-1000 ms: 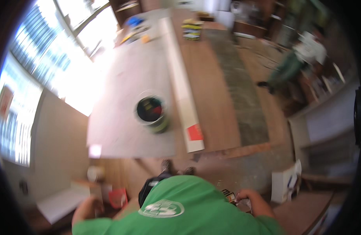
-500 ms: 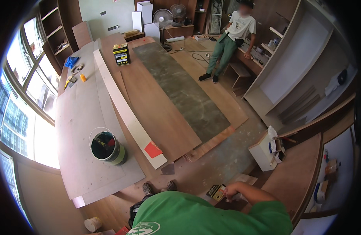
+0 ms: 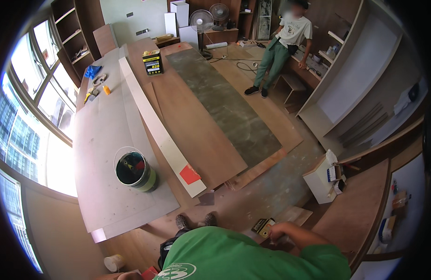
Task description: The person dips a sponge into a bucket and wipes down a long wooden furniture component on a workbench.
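Down at the lower right, my right hand (image 3: 278, 230) reaches toward the floor with its fingers curled together. It is right beside a black and yellow tin (image 3: 262, 227); whether it touches the tin, and what its fingers hold, I cannot make out. At the bottom edge, a skin-coloured patch that looks like my left hand (image 3: 129, 276) just shows, next to a red piece (image 3: 150, 273); its fingers are out of sight. On the grey sheet (image 3: 103, 186) before me stands an open bucket (image 3: 149, 181) with dark contents and a wire handle.
A long white strip (image 3: 152, 119) with a red patch lies across wooden boards (image 3: 196, 121). Farther off stands an adhesive tin (image 3: 153, 63). Another person (image 3: 290, 37) leans by the shelves at the right. A white tub (image 3: 114, 263) sits at lower left.
The view has shifted slightly, so the room sits a little farther right and lower. My right hand stays by the tin, and a skin-coloured patch has appeared at the bottom edge.
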{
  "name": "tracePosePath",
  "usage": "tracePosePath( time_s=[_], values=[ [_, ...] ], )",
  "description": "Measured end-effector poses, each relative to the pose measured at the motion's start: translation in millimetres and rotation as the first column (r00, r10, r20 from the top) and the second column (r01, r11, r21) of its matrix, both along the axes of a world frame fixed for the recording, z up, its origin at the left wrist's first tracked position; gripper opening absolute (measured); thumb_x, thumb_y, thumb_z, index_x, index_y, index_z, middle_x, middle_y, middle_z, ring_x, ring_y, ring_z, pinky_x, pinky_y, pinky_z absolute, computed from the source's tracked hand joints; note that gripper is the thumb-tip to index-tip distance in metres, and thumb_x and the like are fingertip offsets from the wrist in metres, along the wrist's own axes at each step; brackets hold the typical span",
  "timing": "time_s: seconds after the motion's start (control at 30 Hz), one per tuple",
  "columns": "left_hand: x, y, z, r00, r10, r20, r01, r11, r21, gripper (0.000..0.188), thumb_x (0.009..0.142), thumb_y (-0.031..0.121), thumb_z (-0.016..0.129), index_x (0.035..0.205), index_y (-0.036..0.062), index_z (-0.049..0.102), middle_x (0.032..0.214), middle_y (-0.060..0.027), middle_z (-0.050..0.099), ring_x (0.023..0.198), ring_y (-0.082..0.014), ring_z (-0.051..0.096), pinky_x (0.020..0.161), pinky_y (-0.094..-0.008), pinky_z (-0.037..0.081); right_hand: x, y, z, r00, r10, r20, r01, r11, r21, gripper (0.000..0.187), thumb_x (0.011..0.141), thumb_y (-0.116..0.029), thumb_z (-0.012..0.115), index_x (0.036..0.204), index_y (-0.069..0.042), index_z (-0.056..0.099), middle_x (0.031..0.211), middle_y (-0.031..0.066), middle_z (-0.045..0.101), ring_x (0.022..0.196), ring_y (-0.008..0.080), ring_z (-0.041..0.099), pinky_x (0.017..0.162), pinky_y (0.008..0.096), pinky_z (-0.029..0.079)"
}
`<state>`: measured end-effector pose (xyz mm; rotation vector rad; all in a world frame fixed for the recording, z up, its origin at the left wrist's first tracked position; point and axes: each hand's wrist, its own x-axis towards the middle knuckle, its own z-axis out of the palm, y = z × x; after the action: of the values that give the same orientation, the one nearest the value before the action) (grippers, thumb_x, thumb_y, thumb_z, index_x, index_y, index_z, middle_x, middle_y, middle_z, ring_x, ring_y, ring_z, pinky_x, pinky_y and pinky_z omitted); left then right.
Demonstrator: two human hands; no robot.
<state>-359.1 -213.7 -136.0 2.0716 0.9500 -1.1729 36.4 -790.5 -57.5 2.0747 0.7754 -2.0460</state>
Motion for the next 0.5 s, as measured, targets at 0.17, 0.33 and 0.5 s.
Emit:
tracePosePath(
  time_s=[0.17, 0.33, 0.5],
  values=[
    [-19, 15, 5, 1.0, -0.022, -0.017, 0.022, 1.0, 0.015, 0.02, 0.085, 0.023, 0.063, 0.092, 0.0103, 0.076, 0.1, -0.0128, 0.073, 0.093, -0.0293, 0.07, 0.083, -0.041, 0.056, 13, -11, -33, 0.991, -0.128, 0.025, 0.129, 0.991, -0.043, 0.049, 0.064, -0.024, 0.084, 0.111, -0.013, 0.075, 0.103, 0.0107, 0.074, 0.093, 0.0271, 0.07, 0.08, 0.0429, 0.055],
    [-39, 29, 9, 0.997, -0.075, -0.024, 0.075, 0.997, 0.023, 0.021, 0.085, 0.022, 0.062, 0.094, 0.0101, 0.077, 0.103, -0.0141, 0.073, 0.095, -0.0311, 0.071, 0.084, -0.0417, 0.056, 6, -25, -76, 0.97, -0.225, 0.093, 0.226, 0.974, -0.005, 0.053, 0.069, -0.04, 0.082, 0.111, -0.009, 0.076, 0.115, 0.0131, 0.072, 0.103, 0.0317, 0.068, 0.088, 0.0431, 0.053],
    [-102, 60, 12, 0.862, -0.49, 0.134, 0.484, 0.872, 0.075, 0.022, 0.085, 0.021, 0.06, 0.095, 0.01, 0.077, 0.105, -0.0155, 0.074, 0.097, -0.0328, 0.071, 0.086, -0.0424, 0.057, 0, -8, -110, 0.979, -0.148, 0.142, 0.143, 0.989, 0.046, 0.058, 0.07, -0.049, 0.082, 0.113, -0.01, 0.076, 0.116, 0.0126, 0.073, 0.105, 0.0316, 0.068, 0.09, 0.044, 0.053]
  ],
)
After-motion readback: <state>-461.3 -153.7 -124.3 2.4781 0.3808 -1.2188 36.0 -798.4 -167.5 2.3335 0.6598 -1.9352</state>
